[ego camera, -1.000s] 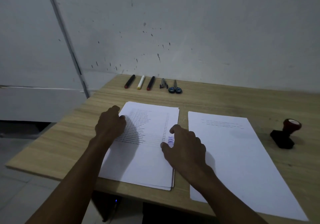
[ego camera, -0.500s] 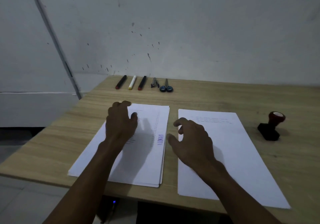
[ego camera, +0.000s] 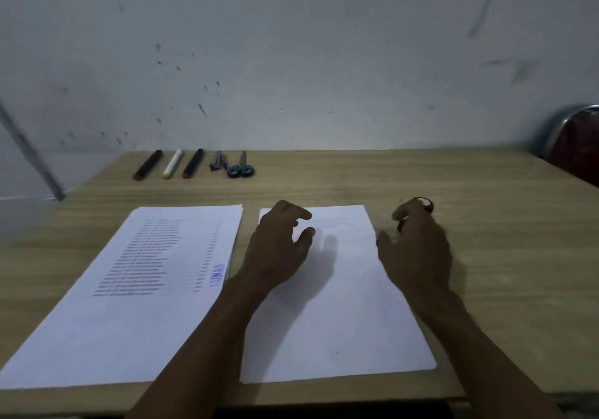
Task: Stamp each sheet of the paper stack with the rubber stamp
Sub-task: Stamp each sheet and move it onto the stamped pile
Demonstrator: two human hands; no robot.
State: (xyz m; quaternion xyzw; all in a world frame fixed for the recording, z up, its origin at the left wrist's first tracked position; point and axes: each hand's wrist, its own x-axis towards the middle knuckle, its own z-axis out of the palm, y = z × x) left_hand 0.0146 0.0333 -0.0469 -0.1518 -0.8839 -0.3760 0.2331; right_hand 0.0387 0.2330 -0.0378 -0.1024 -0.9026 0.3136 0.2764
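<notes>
A paper stack (ego camera: 129,321) lies on the left of the wooden table (ego camera: 502,273); its top sheet carries printed lines and a blue stamp mark (ego camera: 217,275) near its right edge. A second white sheet (ego camera: 340,321) lies beside it to the right, with faint lines at its top. My left hand (ego camera: 278,247) hovers over that sheet's upper left corner, fingers spread and empty. My right hand (ego camera: 418,250) is just off the sheet's right edge, its fingers at the rubber stamp (ego camera: 425,205) and its thumb held apart. Only the stamp's red top shows past my fingers.
Along the table's back edge lie a black marker (ego camera: 147,165), a white marker (ego camera: 172,163), another black marker (ego camera: 193,163), a small metal tool (ego camera: 217,161) and blue-handled scissors (ego camera: 240,167). A red chair with a metal frame (ego camera: 577,146) stands at the far right. A wall rises right behind the table.
Both hands left the left stack and moved right. The left hand now hovers over the right sheet, and the right hand has reached the stamp. My view has swung to the right.
</notes>
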